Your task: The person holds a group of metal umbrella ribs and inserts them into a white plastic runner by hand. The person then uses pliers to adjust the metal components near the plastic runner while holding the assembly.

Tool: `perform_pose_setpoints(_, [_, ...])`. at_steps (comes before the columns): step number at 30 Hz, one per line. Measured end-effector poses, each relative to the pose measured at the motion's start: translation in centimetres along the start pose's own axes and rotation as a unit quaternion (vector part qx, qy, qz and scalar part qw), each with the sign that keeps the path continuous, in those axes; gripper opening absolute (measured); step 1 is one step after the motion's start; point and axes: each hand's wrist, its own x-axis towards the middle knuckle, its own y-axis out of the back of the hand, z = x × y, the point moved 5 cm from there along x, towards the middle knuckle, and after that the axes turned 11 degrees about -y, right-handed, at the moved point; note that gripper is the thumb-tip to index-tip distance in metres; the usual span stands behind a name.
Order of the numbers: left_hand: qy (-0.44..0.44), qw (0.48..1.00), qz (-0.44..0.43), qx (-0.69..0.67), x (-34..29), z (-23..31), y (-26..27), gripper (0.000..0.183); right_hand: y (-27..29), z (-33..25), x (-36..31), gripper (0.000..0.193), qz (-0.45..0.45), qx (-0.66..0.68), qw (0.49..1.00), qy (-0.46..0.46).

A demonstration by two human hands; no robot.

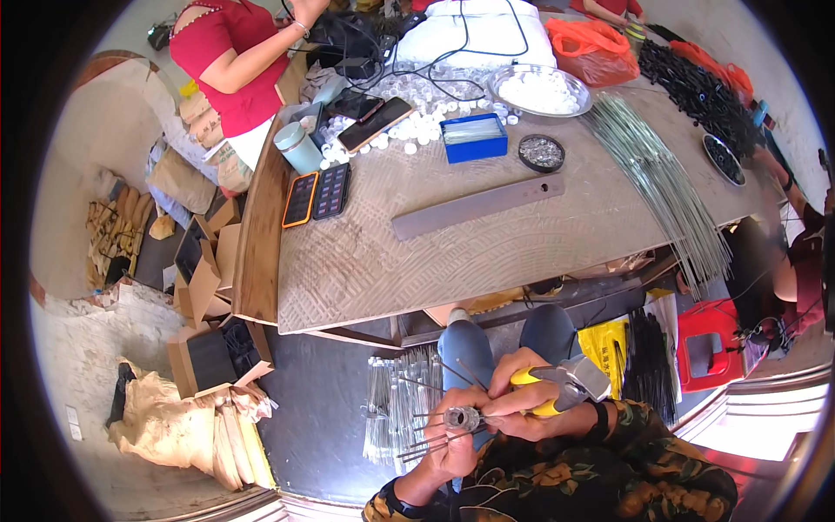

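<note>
In my lap, my left hand (pixel 452 448) closes around a small round grey hub (pixel 463 418) with several thin metal rods (pixel 421 384) sticking out of it. My right hand (pixel 513 402) is closed on pliers with yellow handles (pixel 546 408); their broad metal head (pixel 588 378) points to the right, away from the hub. The fingers of both hands meet just beside the hub, so the spot between them is partly hidden. Left of my knees, a bundle of thin silvery rods (pixel 396 409) lies low by the floor.
Ahead stands a table (pixel 348 270) bearing a flat metal bar (pixel 478 206), a blue box (pixel 474 139), a round tin (pixel 541 152) and long wires (pixel 652 178). Right of me are black rods (pixel 648 357) and a red stool (pixel 709 331). A person in red (pixel 235 70) stands far left.
</note>
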Motion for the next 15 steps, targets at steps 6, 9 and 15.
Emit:
perform_pose_setpoints(6, [0.037, 0.998, -0.001, -0.048, -0.70, -0.67, 0.12, 0.049, -0.19, 1.04, -0.60, 0.020, 0.017, 0.060, 0.998, -0.006])
perform_pose_setpoints(9, [0.040, 0.998, -0.003, -0.040, -0.61, -0.71, 0.16, 0.049, -0.26, 0.90, -0.64, 0.021, 0.018, 0.022, 1.000, -0.012])
perform_pose_setpoints(15, [0.021, 1.000, -0.003, -0.011, 0.01, -0.99, 0.33, 0.046, 0.02, 0.74, 0.00, 0.021, -0.001, -0.018, 1.000, -0.019])
